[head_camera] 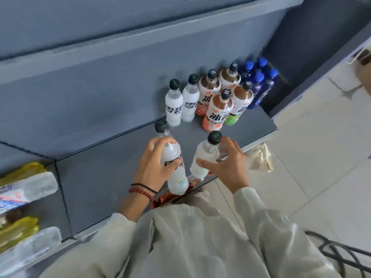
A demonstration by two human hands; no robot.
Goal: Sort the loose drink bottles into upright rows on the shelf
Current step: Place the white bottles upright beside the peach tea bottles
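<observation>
Yellow-and-clear packets (26, 189) lie at left; black cables (339, 255) cross the pale tiled floor (321, 157).

Orange-label bottle (217, 112), front of the group near the shelf's (112, 177) right edge — large black character "冰" readable, the second character cut off by the curve. Bottle behind it (207, 93) shows the same "冰". Green-label bottle (240, 105) — black strokes only, unreadable. Two white bottles (181, 101) at the shelf's back carry bold black characters, too blurred to read. White bottles in the left hand (154, 165) and right hand (224, 163) — same black print, blurred. Packets (22, 189) at the shelf's left edge: print illegible.
</observation>
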